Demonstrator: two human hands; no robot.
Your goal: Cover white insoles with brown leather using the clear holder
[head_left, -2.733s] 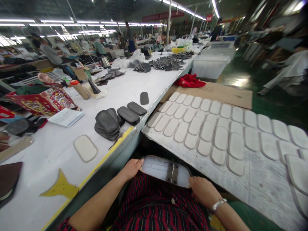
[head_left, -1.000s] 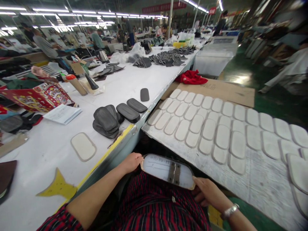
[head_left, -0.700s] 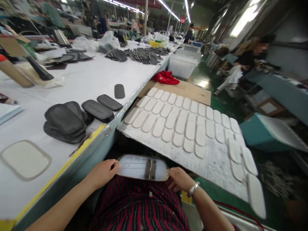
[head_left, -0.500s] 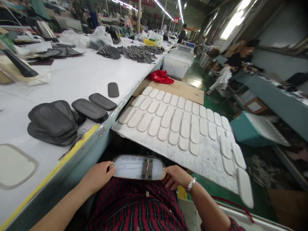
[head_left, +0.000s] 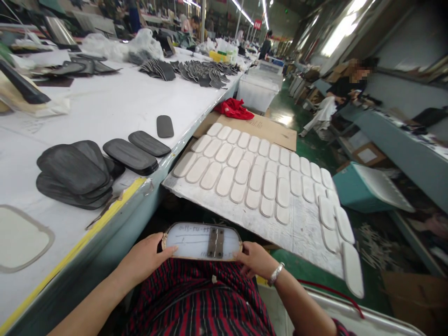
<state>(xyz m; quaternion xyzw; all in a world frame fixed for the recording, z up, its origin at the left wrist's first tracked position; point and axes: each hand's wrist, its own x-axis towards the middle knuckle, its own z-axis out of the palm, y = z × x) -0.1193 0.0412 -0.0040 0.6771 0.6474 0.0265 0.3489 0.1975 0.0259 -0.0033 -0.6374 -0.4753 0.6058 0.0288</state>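
Observation:
Held level in front of my striped clothing is an oval plate point(head_left: 192, 242), translucent white with a dark rim, handwritten marks and a metal hinge point(head_left: 216, 242) on its face. My left hand point(head_left: 154, 252) grips its left end, the thumb lying on top. At the right end, my right hand point(head_left: 255, 256) pinches the edge between thumb and fingers; a silver bracelet point(head_left: 276, 274) circles that wrist. Just beyond, many whitish rounded pieces point(head_left: 224, 181) lie in rows on a grey-white board point(head_left: 304, 238), some overlapping.
On the white table point(head_left: 105, 102) to my left sit stacked dark oval pieces point(head_left: 73, 168), smaller dark pieces point(head_left: 129, 154) and a large pale piece point(head_left: 21, 238). A red cloth point(head_left: 234, 108) rests on cardboard point(head_left: 269, 130). Another person point(head_left: 350, 88) works at the right bench, near a teal bin point(head_left: 364, 186).
My left thumb has slid further inward over the plate's face, and my right thumb now lies over its right end. The plate stays in nearly the same place; the view has shifted slightly.

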